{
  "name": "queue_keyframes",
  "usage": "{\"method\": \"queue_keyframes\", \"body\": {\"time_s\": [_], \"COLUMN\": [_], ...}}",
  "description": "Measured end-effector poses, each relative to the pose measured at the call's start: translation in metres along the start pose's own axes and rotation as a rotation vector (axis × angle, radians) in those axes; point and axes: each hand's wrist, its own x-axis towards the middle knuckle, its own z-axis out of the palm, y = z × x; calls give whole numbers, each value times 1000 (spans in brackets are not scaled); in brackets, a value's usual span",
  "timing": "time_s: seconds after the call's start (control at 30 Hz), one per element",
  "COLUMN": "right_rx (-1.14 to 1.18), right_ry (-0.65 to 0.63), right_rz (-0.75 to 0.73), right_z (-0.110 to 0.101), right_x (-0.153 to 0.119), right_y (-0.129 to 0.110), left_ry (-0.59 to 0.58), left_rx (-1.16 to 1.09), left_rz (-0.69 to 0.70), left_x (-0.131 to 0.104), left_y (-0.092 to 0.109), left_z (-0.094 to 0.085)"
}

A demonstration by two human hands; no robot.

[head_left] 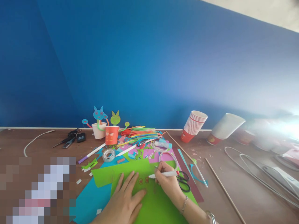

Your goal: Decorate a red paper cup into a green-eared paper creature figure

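My left hand (128,196) lies flat with fingers spread on a sheet of green paper (161,205). Pinched in my right hand (166,178) is a white marker (156,175) with a red end, its tip close to two small red round drawings (144,180) on the green sheet. Black-handled scissors (184,182) lie just right of that hand, partly hidden by it. Beneath the green paper, a blue sheet (93,199) shows at the left.
Two cup figures with cat-like paper heads, a white cup (98,132) and a red cup (112,137), stand behind. Nearby are a tape roll (108,155), a pile of pipe cleaners (142,133) and a purple-ended marker (91,153). Stacked paper cups (194,124) and a wooden stick (224,189) are rightward.
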Motion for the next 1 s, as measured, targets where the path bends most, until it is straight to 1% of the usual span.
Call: {"method": "queue_keyframes", "body": {"time_s": [0.13, 0.3, 0.5, 0.73, 0.87, 1.0], "right_rx": [-78, -175, -179, -191, -187, -185], "right_ry": [-46, -82, -80, -65, -67, -74], "right_rz": [44, 14, 33, 40, 35, 35], "right_z": [-4, -3, -2, -2, -1, -1], "right_x": [1, 1, 1, 2, 1, 0], "right_y": [2, 2, 3, 7, 4, 1], "left_ry": [0, -10, 1, 1, 34, 43], "left_rx": [21, 34, 26, 77, 78, 77], "left_rz": [5, -3, 5, 18, 12, 10], "left_x": [-1, 0, 1, 1, 1, 1], "left_y": [-1, 0, 0, 2, 2, 2], "left_z": [1, 0, -2, -6, -6, -6]}}
